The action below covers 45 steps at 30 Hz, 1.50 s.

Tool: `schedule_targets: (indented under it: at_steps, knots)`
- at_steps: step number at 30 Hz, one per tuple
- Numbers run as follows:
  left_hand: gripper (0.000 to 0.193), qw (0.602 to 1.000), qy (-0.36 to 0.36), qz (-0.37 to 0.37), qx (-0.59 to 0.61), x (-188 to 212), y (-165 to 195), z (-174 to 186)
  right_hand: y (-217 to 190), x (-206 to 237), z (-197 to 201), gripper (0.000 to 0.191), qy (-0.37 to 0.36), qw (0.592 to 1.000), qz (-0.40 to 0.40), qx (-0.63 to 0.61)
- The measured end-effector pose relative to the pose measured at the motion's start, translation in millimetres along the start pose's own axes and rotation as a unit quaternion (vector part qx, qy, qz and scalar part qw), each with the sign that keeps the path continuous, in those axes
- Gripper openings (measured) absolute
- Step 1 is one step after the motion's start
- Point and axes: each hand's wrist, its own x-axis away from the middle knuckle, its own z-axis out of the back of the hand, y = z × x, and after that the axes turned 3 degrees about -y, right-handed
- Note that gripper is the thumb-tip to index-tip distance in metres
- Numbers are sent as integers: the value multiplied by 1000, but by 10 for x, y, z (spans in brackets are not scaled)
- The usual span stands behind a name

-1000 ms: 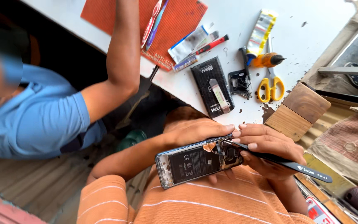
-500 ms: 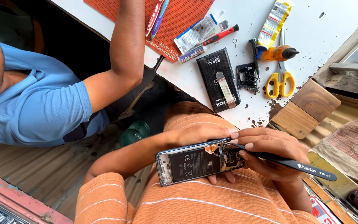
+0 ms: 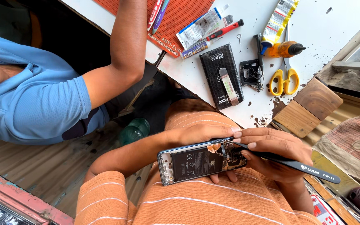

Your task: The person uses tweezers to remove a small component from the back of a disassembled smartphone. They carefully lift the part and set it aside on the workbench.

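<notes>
Pinching black tweezers [image 3: 288, 161] – right hand [image 3: 276, 156]; left hand [image 3: 201, 135] cradling opened phone [image 3: 201, 160].

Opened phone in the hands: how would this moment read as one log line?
left hand: holds opened phone | right hand: black tweezers, tips at phone's upper boards | white table: yellow scissors, black box

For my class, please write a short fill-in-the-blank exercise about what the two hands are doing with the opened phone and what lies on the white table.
1. The left hand holds an opened phone with its back cover ____.
2. The right hand points black ____ at the phone's circuit board.
3. The scissors on the white table have ____ handles.
4. The other person's arm reaches onto an ____ mat.

Missing words: off; tweezers; yellow; orange
</notes>
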Motion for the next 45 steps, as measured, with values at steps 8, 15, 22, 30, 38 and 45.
schedule_targets:
  at_steps: [8,15,22,30,38,45]
  knots:
    - [68,999,35,-20,-11,18,20,-98,-30,4,6,25,-17,1000,5,13]
    - [80,995,88,2,-55,6,22,-164,-86,-9,-3,30,-32,997,15,73]
    - [84,996,62,28,-53,-22,-18,-30,-87,-22,-15,32,-51,993,28,106]
    - [86,998,31,11,-45,-25,-35,-6,-10,26,-24,34,-45,989,77,116]
    - [78,1000,23,-12,-9,-75,-51,12,174,138,10,29,-42,987,112,105]
    - [82,998,-57,-7,3,-55,-42,81,260,175,22,28,-37,988,128,75]
